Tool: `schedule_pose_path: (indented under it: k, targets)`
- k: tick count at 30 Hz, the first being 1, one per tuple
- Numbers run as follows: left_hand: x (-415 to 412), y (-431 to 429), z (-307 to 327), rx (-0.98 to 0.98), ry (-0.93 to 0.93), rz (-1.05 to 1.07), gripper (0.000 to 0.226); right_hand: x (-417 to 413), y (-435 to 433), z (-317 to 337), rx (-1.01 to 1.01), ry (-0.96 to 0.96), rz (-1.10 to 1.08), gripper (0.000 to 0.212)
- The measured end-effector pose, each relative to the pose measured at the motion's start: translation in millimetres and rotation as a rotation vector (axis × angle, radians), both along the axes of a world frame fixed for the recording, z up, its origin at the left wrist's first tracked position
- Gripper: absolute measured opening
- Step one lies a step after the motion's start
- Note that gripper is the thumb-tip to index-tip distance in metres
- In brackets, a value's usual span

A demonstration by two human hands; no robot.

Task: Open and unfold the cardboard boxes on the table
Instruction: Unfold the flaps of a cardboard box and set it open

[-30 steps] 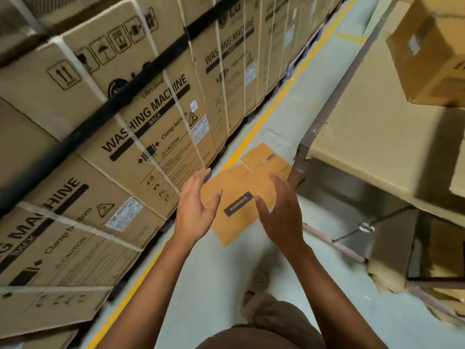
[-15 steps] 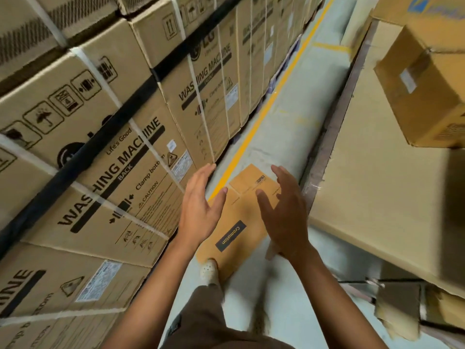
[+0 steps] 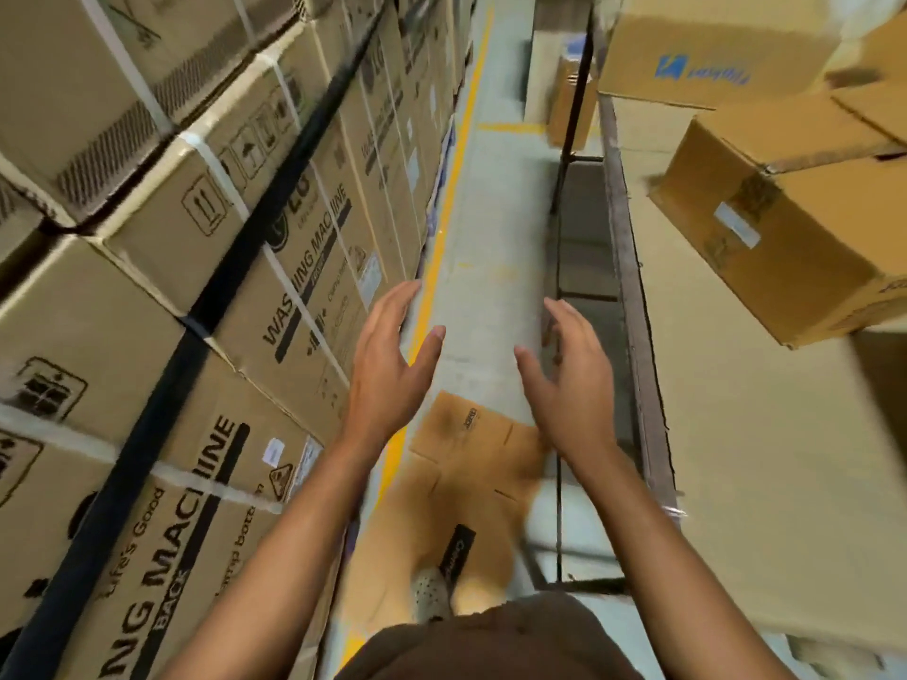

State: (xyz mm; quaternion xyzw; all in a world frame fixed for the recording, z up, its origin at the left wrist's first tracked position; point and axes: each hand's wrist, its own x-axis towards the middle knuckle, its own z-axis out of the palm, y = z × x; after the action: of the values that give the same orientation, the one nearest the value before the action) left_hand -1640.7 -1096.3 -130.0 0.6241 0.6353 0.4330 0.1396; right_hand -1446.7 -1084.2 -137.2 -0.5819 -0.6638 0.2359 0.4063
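A flattened brown cardboard box [image 3: 466, 488] with a black label lies on the grey floor below my hands. My left hand [image 3: 387, 370] and my right hand [image 3: 569, 380] are raised above it, palms facing each other, fingers spread, holding nothing. On the table [image 3: 765, 458] to the right sits a closed brown box [image 3: 785, 247] with a white sticker. Behind it stands a second box [image 3: 711, 46] with a blue logo.
Stacked washing machine cartons [image 3: 206, 287] wall off the left side. A yellow floor line [image 3: 441, 228] runs along them down the narrow aisle. The table's metal frame [image 3: 633, 287] borders the aisle on the right. My foot [image 3: 432, 591] rests on the flattened box.
The flattened box has gone from between my hands to the floor near my foot. My hands have lifted and spread apart, and my view has swung up the aisle.
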Motion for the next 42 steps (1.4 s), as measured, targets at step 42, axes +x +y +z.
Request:
schedule_pose_path:
  k: [42]
  targets:
    - [371, 502, 32, -0.193, 0.746, -0.670, 0.066, 296, 223, 28, -0.348, 0.402, -1.136, 0.113]
